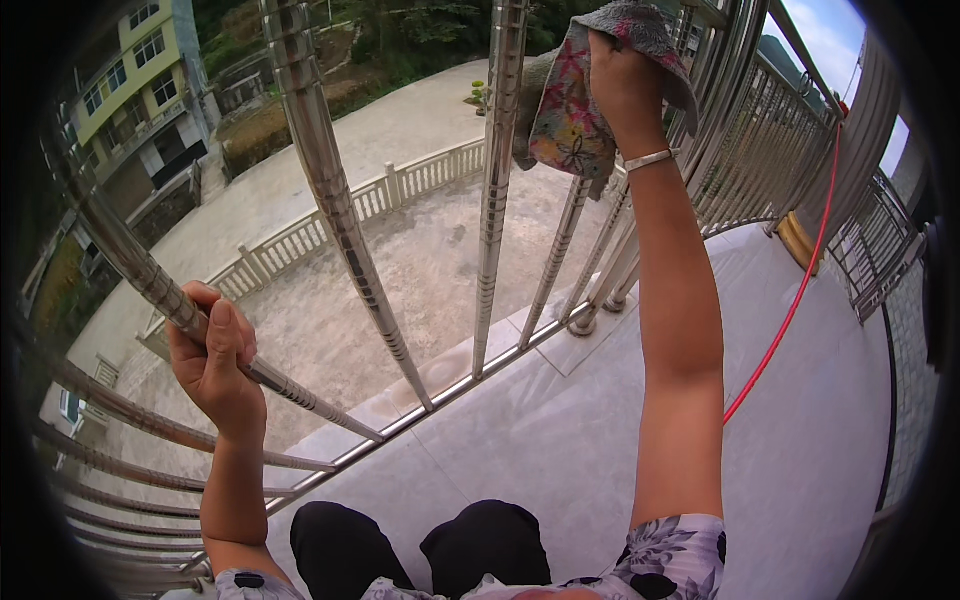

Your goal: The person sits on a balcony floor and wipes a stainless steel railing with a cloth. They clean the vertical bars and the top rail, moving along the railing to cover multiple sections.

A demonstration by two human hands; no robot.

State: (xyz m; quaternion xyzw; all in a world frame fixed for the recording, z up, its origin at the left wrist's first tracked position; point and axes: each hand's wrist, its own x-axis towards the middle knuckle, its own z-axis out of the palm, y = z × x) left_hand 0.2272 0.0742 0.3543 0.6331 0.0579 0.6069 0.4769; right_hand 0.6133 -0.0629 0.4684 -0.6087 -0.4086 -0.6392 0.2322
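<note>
My left hand [217,360] is wrapped around an upright metal baluster [281,386] of the balcony railing, thumb lying along the front. Higher up and to the right, my right hand [626,90] grips a grey cloth with a colourful flower pattern [574,124]. The cloth drapes over a baluster there and hides its upper part; my fingers are largely behind the fabric. Between my hands stand two shiny ringed balusters, a thick one [337,202] and a straighter one [491,217]. All the balusters meet a metal bottom rail [450,390].
A red hose or cable [795,322] runs down across the pale tiled floor [540,450] at right. A column with a yellowish base [799,240] stands beyond. Below the railing lie a concrete yard [442,255] and a stone balustrade [375,199]. My knees [487,540] are close to the rail.
</note>
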